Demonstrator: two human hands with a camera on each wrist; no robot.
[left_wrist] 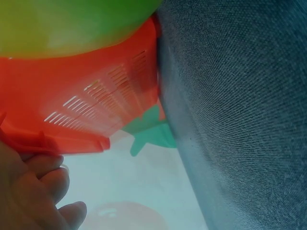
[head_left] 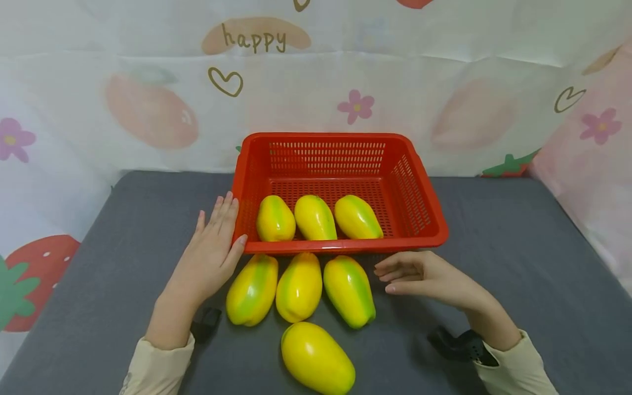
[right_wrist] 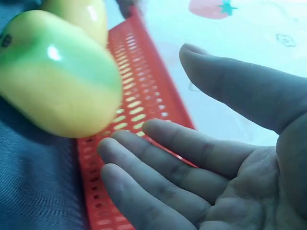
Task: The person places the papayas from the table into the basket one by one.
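Observation:
Three yellow-green papayas [head_left: 315, 218] lie side by side inside a red plastic basket [head_left: 340, 245], along its near wall. Just outside that wall, another three papayas [head_left: 299, 288] form a row on the cloth. My left hand [head_left: 209, 249] rests against the basket's left side, its fingers stretched along the wall and the thumb at the near corner. In the left wrist view, its fingertips [left_wrist: 55, 184] are right at the basket's rim. My right hand [head_left: 427, 277] is held beside the right-hand papaya of the row, fingers loosely bent and nothing in them; the right wrist view shows its bare palm.
A single papaya [head_left: 318, 358] lies closest to me, in front of the row. Grey cloth [head_left: 494, 230] covers the table. Behind the basket hangs a white printed curtain [head_left: 306, 82], and each wrist wears a dark camera mount [head_left: 456, 345].

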